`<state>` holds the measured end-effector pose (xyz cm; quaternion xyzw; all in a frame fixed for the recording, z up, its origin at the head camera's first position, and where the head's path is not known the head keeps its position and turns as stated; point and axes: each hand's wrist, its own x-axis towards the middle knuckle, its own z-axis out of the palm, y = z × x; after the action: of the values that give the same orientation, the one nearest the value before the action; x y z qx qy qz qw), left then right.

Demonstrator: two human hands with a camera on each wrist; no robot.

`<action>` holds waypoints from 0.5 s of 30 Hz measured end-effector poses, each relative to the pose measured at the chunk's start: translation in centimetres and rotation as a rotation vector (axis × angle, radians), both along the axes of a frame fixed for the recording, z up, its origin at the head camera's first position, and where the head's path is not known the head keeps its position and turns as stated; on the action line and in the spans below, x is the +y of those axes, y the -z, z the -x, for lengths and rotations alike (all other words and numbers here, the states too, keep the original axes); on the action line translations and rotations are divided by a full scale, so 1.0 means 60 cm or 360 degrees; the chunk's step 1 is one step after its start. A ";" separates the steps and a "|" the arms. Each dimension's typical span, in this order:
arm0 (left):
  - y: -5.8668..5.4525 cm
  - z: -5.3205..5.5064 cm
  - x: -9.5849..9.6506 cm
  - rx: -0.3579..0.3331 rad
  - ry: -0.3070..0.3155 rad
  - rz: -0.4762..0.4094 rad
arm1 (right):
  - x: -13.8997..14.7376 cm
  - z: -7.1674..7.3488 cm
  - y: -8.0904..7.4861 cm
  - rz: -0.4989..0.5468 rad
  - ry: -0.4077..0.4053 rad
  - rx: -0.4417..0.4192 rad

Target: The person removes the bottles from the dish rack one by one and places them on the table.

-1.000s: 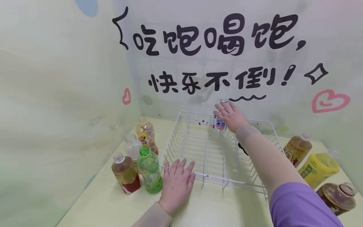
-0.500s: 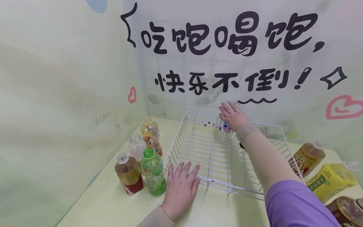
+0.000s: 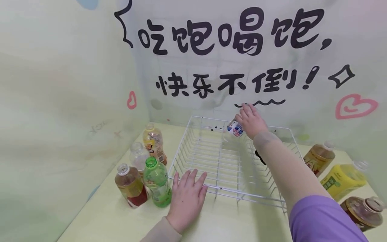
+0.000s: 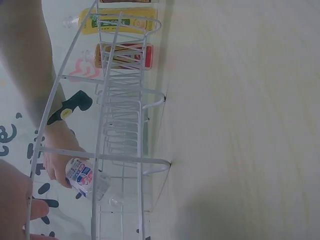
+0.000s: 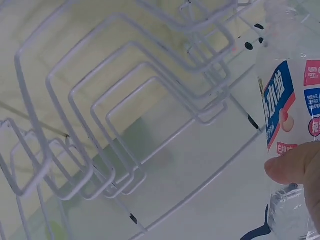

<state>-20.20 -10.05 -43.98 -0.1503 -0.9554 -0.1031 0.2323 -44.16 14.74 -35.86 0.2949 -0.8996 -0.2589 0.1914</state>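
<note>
My right hand [image 3: 253,121] grips a clear plastic bottle [image 3: 235,129] with a blue, white and pink label, near the back of a white wire basket [image 3: 248,196]. The bottle leans, its narrow end pointing down into the basket; in the right wrist view my thumb [image 5: 290,169] lies across its label. My left hand [image 3: 186,199] rests with fingers spread at the basket's front rim, beside a green bottle [image 3: 158,183]. In the left wrist view, the held bottle [image 4: 82,175] shows through the wires.
Left of the basket stand a red-labelled bottle [image 3: 132,186], a clear bottle [image 3: 139,156] and an orange-labelled bottle [image 3: 154,143]. On the right are a brown bottle [image 3: 318,158], a yellow bottle [image 3: 344,179] and a dark bottle [image 3: 361,211]. Printed walls [image 3: 196,111] enclose the back and left.
The bottle at the back has gone from upright to tilted, and my right fingers have curled round it. My left hand has stayed at the front rim. The head view has shifted slightly.
</note>
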 end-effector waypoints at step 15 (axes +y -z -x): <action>-0.061 0.020 0.015 -0.0274 0.0085 -0.0152 | 0.007 -0.068 -0.004 0.0691 0.0150 -0.0117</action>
<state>-21.38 -9.14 -40.31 -0.1550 -0.9615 -0.1673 0.1535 -40.09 15.17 -35.60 0.2137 -0.9534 -0.0569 0.2050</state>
